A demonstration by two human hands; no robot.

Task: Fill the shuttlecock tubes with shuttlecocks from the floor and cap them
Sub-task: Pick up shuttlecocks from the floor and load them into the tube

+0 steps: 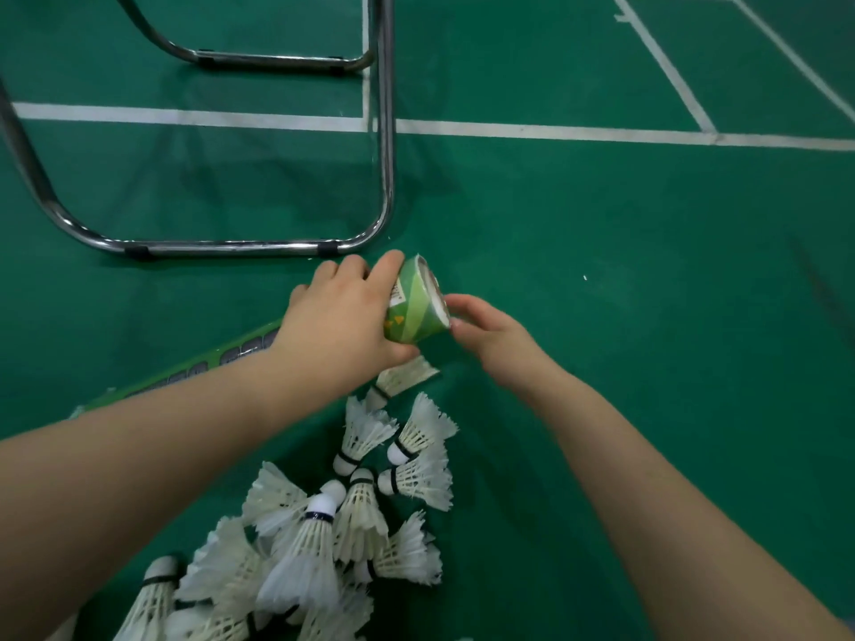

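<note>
The left hand (344,316) wraps around the end of a green patterned cardboard shuttlecock tube (414,303), fingers curled over its top and thumb beneath, holding it just above the green court floor (601,270) with its open mouth turned to the right. The right hand (486,330) reaches to that mouth, its fingertips (455,309) pressed together and touching the rim; whether they pinch anything I cannot tell. A second long green tube (217,363) lies on the floor behind the left forearm. A heap of white feather shuttlecocks (333,525) lies on the floor between the two forearms, with one shuttlecock (402,374) just under the held tube. Beyond the hands stands a chrome tubular chair frame (384,178), crossing a white court line (555,130).
</note>
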